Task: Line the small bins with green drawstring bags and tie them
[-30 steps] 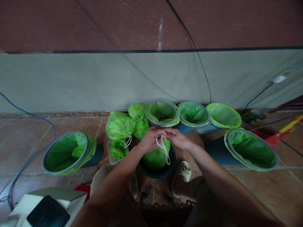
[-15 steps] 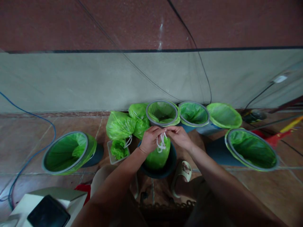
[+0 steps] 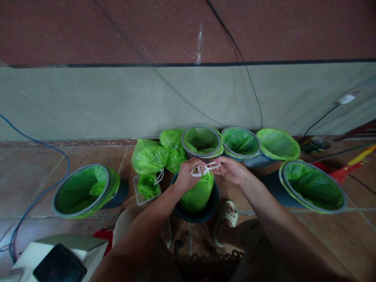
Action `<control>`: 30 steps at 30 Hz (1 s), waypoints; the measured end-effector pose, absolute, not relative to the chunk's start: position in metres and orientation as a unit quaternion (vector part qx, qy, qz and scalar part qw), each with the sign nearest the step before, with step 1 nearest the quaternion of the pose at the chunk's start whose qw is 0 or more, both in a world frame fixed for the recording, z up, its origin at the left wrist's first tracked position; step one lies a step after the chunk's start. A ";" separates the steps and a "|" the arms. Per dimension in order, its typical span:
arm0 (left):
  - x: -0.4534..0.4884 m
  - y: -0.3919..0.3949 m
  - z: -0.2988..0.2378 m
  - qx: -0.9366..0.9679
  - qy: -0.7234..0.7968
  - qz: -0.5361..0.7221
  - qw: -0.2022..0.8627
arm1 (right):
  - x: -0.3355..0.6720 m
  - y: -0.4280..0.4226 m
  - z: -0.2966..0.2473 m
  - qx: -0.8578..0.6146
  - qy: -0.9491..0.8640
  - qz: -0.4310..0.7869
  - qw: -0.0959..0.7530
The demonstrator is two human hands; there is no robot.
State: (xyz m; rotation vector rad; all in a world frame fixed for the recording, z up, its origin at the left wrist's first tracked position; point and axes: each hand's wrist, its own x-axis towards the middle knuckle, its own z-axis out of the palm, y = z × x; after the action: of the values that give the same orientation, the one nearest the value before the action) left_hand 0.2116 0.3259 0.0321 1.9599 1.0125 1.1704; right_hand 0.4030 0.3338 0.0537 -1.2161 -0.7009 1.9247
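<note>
A full green plastic bag [image 3: 197, 194] sits in a dark round bin [image 3: 213, 205] on the floor straight below me. White drawstrings [image 3: 205, 169] stick out of its gathered top. My left hand [image 3: 188, 173] pinches one loop of the strings and my right hand [image 3: 232, 169] pinches the other end, with the strings pulled taut sideways between them. Both hands hover just above the bag's top.
Two tied green bags [image 3: 151, 156] and a small tray of green plastic [image 3: 147, 187] lie left of the bin. Several bins lined with green bags stand around: one at left [image 3: 84, 190], three along the wall [image 3: 202, 140], one at right [image 3: 311, 185]. A white box [image 3: 55, 256] is bottom left; a sandal [image 3: 226, 213] lies by the bin.
The white strings hung loose from my hands a second ago. My hands have since lifted slightly and drawn apart, and the strings now stretch tight between them.
</note>
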 end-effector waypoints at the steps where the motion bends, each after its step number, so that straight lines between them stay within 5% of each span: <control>1: 0.212 0.326 0.032 0.743 0.391 0.442 0.317 | 0.406 0.335 0.056 -0.475 -0.262 0.753 0.373; 8: 0.209 0.327 0.025 0.682 0.486 0.415 0.355 | 0.439 0.349 0.063 -0.500 -0.284 0.668 0.472; 13: 0.213 0.328 0.021 0.639 0.552 0.401 0.354 | 0.414 0.340 0.043 -0.725 -0.458 0.313 0.407; 16: 0.216 0.330 0.019 0.630 0.584 0.390 0.331 | 0.387 0.319 0.045 -0.689 -0.622 0.183 0.324; 20: 0.219 0.328 0.016 0.641 0.613 0.356 0.295 | 0.373 0.300 0.064 -0.627 -0.711 0.021 0.318; 22: 0.220 0.326 0.014 0.647 0.623 0.341 0.277 | 0.374 0.302 0.065 -0.621 -0.714 0.037 0.321; 27: 0.223 0.321 0.012 0.700 0.589 0.335 0.226 | 0.374 0.321 0.028 -0.636 -0.648 0.312 0.281; 30: 0.225 0.319 0.011 0.739 0.560 0.313 0.203 | 0.371 0.328 0.008 -0.616 -0.552 0.438 0.353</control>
State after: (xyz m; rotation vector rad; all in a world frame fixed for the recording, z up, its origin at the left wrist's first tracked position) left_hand 0.2246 0.3186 0.0107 2.0634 1.5636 0.8744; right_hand 0.3707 0.3275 0.0077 -1.5926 -1.4268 1.1330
